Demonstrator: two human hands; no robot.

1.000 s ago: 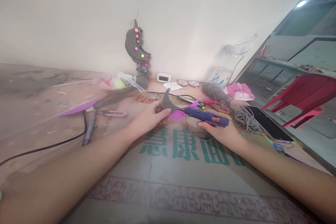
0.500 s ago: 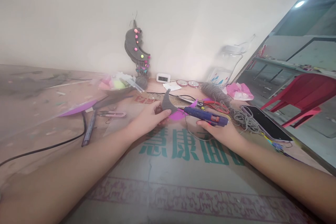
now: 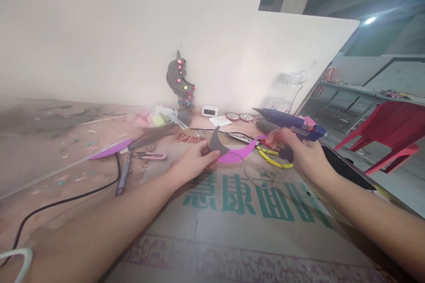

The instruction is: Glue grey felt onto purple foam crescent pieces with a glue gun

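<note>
My left hand (image 3: 193,164) pinches a purple crescent cutout (image 3: 239,153) whose left end is wrapped in grey yarn (image 3: 216,143), holding it just above the cardboard sheet (image 3: 239,212). My right hand (image 3: 301,150) is closed round a blue glue gun (image 3: 289,120), raised off the table to the right of the crescent, nozzle pointing left. A thin grey strand runs from the crescent down onto the cardboard.
A finished grey crescent with coloured beads (image 3: 179,80) leans on the wall. Pink snips (image 3: 151,156), a black cable (image 3: 66,199), a small clock (image 3: 210,111), a plastic jar (image 3: 285,95), yellow-handled pliers (image 3: 274,162), a phone (image 3: 348,170) and a red chair (image 3: 392,128) are around.
My right hand has lifted the glue gun up and to the right, away from the crescent. The left hand keeps its hold. The camera view tilted up a little.
</note>
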